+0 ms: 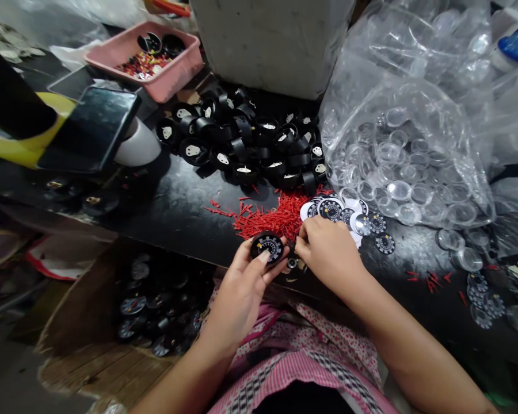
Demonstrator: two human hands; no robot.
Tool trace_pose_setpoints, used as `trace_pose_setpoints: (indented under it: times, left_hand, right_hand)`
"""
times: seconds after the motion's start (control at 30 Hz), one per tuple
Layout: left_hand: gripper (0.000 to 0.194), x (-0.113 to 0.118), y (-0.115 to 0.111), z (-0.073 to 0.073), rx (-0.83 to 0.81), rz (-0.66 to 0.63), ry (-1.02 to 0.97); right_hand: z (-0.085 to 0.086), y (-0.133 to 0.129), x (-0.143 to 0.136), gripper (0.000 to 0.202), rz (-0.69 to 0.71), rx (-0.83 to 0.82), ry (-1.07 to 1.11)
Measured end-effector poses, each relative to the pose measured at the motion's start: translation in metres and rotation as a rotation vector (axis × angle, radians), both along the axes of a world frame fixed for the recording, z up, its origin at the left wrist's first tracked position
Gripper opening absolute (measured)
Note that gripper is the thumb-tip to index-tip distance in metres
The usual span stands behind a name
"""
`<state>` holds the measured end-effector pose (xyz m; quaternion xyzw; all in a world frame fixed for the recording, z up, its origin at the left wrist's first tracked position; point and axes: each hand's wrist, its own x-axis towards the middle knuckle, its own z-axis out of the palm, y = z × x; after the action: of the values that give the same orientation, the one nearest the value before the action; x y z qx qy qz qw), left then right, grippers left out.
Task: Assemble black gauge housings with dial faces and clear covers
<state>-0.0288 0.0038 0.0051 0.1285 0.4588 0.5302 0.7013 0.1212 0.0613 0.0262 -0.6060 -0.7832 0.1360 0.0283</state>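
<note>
My left hand (pixel 244 282) is wrapped round a black gauge (pixel 273 244) with a printed dial face, its thumb resting on the dial. Just to the right, my right hand (pixel 330 248) is closed in a pinch over the table edge. Whatever sits between its fingertips is too small or hidden to make out. Beyond both hands lies a heap of small red gauge needles (pixel 280 215). A spread of loose dial discs (pixel 330 209), black-faced and white, lies right behind my right hand and is partly covered by it.
Black round housings (pixel 239 141) are piled at the back. A clear bag (pixel 414 132) of transparent covers stands right. On the left are a phone (pixel 90 129) and a pink basket (pixel 172 77) of small parts. A box (pixel 82 299) of gauges sits below the table edge.
</note>
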Motion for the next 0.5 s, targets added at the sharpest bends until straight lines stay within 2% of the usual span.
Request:
trace_pose_setpoints:
  times: [0.13,0.23,0.33,0.5]
  left_hand:
    - [0.019,0.004,0.004,0.004,-0.111,-0.076,-0.195]
    - [0.014,0.011,0.007,0.007,-0.171,-0.064,-0.309]
    - [0.015,0.015,0.008,0.008,-0.142,-0.013,-0.265]
    - [0.018,0.017,-0.001,0.008,0.051,-0.003,-0.107]
  right_hand:
    - [0.004,-0.011,0.006,0.008,-0.044,-0.060,0.355]
    - [0.007,-0.022,0.010,0.003,-0.073,-0.043,0.550]
    - [0.008,-0.027,0.013,0.003,-0.048,-0.022,0.576]
    - [0.010,-0.031,0.017,0.004,-0.015,0.008,0.506]
